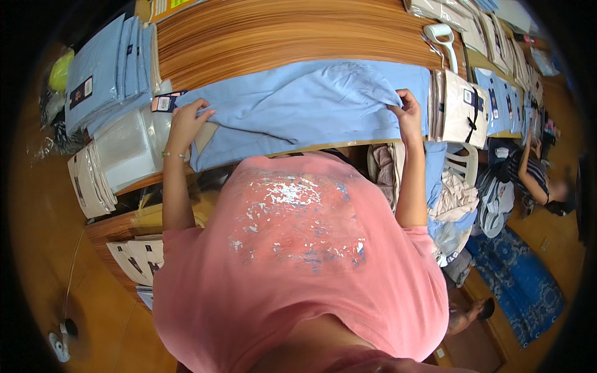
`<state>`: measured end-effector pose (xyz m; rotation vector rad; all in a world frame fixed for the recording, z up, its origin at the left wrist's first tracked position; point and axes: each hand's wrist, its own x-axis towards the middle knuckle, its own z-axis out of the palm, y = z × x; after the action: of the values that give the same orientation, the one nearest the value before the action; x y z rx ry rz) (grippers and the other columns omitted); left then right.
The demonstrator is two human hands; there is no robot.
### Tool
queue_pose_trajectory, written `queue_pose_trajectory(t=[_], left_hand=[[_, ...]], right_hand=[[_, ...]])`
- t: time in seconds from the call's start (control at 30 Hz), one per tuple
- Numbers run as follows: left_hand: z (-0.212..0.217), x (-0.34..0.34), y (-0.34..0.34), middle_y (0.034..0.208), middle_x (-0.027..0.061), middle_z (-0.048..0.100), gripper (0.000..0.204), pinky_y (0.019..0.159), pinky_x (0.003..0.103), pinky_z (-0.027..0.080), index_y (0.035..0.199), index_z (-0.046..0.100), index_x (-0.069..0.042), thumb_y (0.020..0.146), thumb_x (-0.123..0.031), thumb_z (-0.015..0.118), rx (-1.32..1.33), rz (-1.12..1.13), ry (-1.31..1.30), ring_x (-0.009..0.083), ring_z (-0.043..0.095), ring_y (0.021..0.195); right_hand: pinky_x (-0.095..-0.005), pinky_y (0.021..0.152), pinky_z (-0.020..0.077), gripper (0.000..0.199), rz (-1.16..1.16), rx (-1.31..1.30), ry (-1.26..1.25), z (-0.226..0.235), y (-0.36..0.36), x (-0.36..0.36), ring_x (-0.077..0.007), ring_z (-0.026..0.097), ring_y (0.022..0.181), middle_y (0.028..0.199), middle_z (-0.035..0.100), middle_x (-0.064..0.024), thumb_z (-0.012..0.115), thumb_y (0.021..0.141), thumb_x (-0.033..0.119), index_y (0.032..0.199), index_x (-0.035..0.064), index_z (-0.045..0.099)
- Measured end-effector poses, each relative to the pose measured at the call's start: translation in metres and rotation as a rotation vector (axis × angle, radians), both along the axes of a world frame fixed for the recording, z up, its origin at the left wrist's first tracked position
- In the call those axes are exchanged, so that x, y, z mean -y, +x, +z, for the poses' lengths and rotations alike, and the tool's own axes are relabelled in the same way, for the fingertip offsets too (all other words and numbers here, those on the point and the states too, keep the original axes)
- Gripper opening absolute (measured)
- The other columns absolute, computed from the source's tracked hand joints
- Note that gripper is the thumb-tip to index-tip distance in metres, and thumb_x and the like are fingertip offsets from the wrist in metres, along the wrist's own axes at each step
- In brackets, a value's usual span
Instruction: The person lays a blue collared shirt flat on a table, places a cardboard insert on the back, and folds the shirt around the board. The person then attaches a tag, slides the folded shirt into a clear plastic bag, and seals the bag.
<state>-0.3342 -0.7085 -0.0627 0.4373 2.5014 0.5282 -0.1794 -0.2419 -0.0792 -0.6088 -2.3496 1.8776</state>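
Observation:
A pair of light blue trousers (pixel 311 102) lies stretched sideways across the wooden table, rumpled toward its right half. At its left end my left hand (pixel 188 126) pinches the cloth near the waist, where a patch of beige lining (pixel 206 137) shows. A dark tag with a white label (pixel 164 103) sticks out just beyond those fingers. My right hand (pixel 408 118) grips the upper layer of cloth between thumb and fingers close to the right end. Both forearms reach forward on either side of my body.
Bagged blue garments (pixel 96 78) are stacked at the left, beside clear plastic bags (pixel 127 149). A white tape dispenser (pixel 440 37) lies at the far right on the wooden table (pixel 280 31). Packed beige garments (pixel 463 112) adjoin the trousers' right end. Another person (pixel 535 171) is farther right.

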Motion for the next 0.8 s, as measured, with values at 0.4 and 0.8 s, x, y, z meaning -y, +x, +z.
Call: queue_pose_trajectory(t=[0.4,0.8], left_hand=[[-0.006,-0.223,0.072,0.133,0.0195,0.036,0.061,0.104,0.048,0.024,0.128,0.041,-0.004,0.08,-0.035,0.062,-0.332,-0.417,0.699,0.0362,0.032,0.124],[-0.069,-0.304,0.095,0.146,0.0122,0.02,0.05,0.107,0.054,0.01,0.137,0.032,-0.013,0.092,-0.033,0.041,-0.337,-0.44,0.313,0.0288,0.013,0.136]], right_hand=[[-0.039,0.087,0.0417,0.029,-0.137,0.128,0.88,-0.032,0.028,-0.09,-0.0349,0.05,0.101,0.105,0.056,-0.0188,0.059,0.075,0.006,0.104,0.0037,0.059],[-0.0411,0.088,0.0434,0.046,0.076,0.095,1.049,-0.037,0.035,-0.115,-0.0368,0.05,0.102,0.112,0.051,-0.0207,0.062,0.074,0.008,0.117,-0.0018,0.047]])
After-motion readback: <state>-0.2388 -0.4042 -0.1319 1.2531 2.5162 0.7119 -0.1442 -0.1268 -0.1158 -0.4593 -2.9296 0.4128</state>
